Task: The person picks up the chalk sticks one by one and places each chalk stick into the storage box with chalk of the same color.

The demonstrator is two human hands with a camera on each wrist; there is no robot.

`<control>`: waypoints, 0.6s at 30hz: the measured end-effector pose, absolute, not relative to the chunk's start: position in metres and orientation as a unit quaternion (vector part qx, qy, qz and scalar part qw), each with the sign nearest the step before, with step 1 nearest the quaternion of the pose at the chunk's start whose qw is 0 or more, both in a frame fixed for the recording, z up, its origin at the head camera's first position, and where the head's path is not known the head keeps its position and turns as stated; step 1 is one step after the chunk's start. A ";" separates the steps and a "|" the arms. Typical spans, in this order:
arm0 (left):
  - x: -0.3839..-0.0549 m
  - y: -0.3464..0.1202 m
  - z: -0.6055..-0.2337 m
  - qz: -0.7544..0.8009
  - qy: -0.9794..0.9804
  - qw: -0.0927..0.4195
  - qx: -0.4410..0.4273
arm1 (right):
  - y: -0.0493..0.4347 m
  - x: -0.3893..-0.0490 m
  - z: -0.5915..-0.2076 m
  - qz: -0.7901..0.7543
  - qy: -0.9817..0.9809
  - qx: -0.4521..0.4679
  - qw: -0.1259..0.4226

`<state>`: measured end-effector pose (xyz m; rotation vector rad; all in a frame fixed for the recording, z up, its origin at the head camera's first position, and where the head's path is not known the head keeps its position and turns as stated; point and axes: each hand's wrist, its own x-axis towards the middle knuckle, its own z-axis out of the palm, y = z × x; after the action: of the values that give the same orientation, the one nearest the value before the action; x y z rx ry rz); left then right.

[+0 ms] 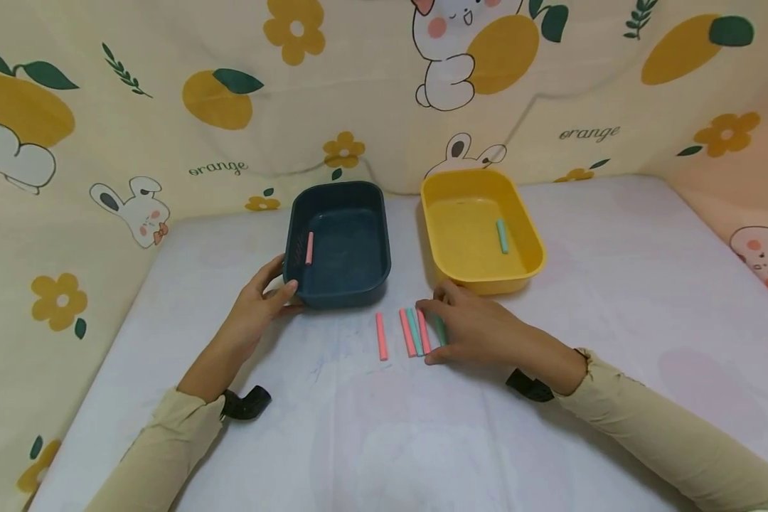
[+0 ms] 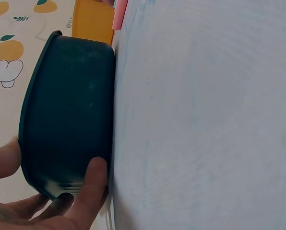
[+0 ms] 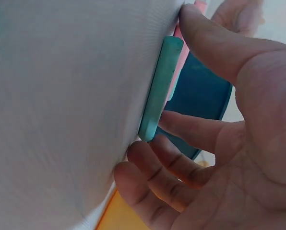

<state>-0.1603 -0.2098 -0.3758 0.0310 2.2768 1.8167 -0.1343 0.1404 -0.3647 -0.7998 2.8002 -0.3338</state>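
My left hand (image 1: 265, 299) grips the near left corner of a dark blue plastic bin (image 1: 339, 291), thumb at the rim and fingers against the outer wall in the left wrist view. A pink chalk stick (image 1: 309, 249) lies inside it. On the table, my right hand (image 1: 476, 323) has thumb and index finger at the two ends of a pink chalk stick (image 1: 424, 331). A green chalk stick (image 3: 161, 88) lies beneath that palm. Left of the fingers lie another green chalk stick (image 1: 414, 331) and a pink chalk stick (image 1: 407, 333), with a separate pink one (image 1: 382, 336) farther left.
A yellow bin (image 1: 531, 264) stands right of the dark blue one, holding a green chalk stick (image 1: 502, 236). Behind both hangs a printed cloth (image 1: 371, 92). Faint blue smears mark the white table cover (image 1: 358, 427).
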 end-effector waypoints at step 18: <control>-0.161 -0.210 -0.374 0.614 0.779 0.126 -0.014 | 0.140 -0.137 -0.361 -0.159 0.948 -0.263 0.086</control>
<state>-0.1605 -0.2097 -0.3735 -0.0411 2.2692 1.7868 -0.1370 0.1395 -0.3608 -0.7828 2.8257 -0.4735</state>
